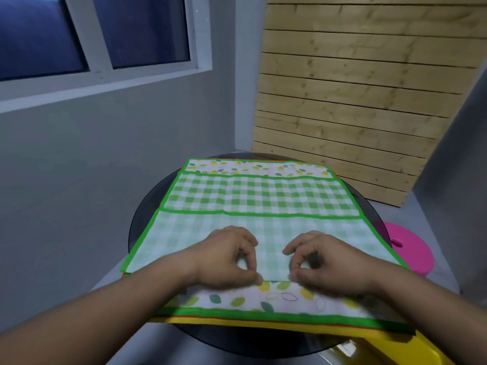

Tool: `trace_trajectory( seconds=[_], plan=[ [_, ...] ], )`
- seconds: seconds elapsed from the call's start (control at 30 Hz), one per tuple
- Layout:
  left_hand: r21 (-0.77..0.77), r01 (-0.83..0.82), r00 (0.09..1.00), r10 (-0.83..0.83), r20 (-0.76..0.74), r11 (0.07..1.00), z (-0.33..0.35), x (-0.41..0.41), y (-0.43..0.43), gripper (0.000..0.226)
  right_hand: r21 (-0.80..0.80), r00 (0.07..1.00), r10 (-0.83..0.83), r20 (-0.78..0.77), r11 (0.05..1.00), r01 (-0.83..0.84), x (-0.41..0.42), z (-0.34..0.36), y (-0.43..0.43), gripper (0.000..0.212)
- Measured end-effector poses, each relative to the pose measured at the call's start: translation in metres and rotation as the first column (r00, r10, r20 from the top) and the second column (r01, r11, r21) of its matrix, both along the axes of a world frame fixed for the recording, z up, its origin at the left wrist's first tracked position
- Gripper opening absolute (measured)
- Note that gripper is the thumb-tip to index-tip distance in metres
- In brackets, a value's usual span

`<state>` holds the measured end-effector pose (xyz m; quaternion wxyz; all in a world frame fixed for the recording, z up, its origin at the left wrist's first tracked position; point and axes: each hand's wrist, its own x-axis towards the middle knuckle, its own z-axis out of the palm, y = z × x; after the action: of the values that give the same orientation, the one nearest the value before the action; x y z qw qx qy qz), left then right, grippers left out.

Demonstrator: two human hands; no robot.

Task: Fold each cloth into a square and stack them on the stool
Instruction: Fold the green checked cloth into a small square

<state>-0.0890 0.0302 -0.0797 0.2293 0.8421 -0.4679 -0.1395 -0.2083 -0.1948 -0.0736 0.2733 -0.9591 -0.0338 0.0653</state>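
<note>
A green checked cloth (pixel 261 198) with a green border lies on a round dark glass table (pixel 147 214), partly folded, over a leaf-patterned cloth (pixel 237 301). Its near folded edge runs across the middle. My left hand (pixel 226 256) pinches that near edge between thumb and fingers. My right hand (pixel 321 262) pinches the same edge a little to the right. A yellow cloth with an orange rim (pixel 263 324) shows under the pile at the front. The pink stool (pixel 411 248) stands to the right, below the table's edge.
A yellow object (pixel 390 349) sits at the lower right by the table. A grey wall with a window lies to the left. Wooden slats (pixel 355 101) lean behind the table.
</note>
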Motion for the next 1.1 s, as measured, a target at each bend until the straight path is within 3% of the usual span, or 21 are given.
trace_trajectory(
  seconds=[0.13, 0.27, 0.4, 0.6, 0.77, 0.93, 1.1],
  plan=[
    [-0.091, -0.081, 0.994, 0.087, 0.062, 0.993, -0.004, 0.013, -0.015, 0.039, 0.274, 0.970, -0.238, 0.053, 0.938, 0.215, 0.038, 0.011, -0.018, 0.009],
    [0.080, -0.127, 0.959, 0.102, 0.263, 0.989, -0.023, 0.026, -0.028, 0.057, 0.177, 0.893, -0.404, 0.198, 0.911, 0.372, 0.110, 0.007, -0.067, 0.007],
    [0.130, -0.165, 0.949, 0.121, 0.291, 0.978, -0.042, 0.030, -0.031, 0.072, 0.166, 0.835, -0.515, 0.195, 0.856, 0.489, 0.172, -0.008, -0.112, 0.023],
    [0.085, -0.193, 0.930, 0.154, 0.334, 0.978, -0.052, 0.033, -0.032, 0.075, 0.087, 0.872, -0.473, 0.129, 0.881, 0.465, 0.212, -0.015, -0.140, 0.026],
    [0.083, -0.197, 0.925, 0.157, 0.346, 0.977, -0.052, 0.034, -0.033, 0.079, 0.140, 0.876, -0.468, 0.118, 0.881, 0.452, 0.217, -0.010, -0.144, 0.016],
    [0.075, -0.190, 0.918, 0.150, 0.367, 0.979, -0.052, 0.033, -0.033, 0.078, 0.233, 0.869, -0.468, 0.160, 0.874, 0.427, 0.201, 0.013, -0.141, 0.007],
    [0.047, -0.173, 0.900, 0.138, 0.414, 0.984, -0.042, 0.026, -0.030, 0.066, 0.214, 0.870, -0.413, 0.268, 0.906, 0.365, 0.160, 0.061, -0.117, 0.008]
  ],
)
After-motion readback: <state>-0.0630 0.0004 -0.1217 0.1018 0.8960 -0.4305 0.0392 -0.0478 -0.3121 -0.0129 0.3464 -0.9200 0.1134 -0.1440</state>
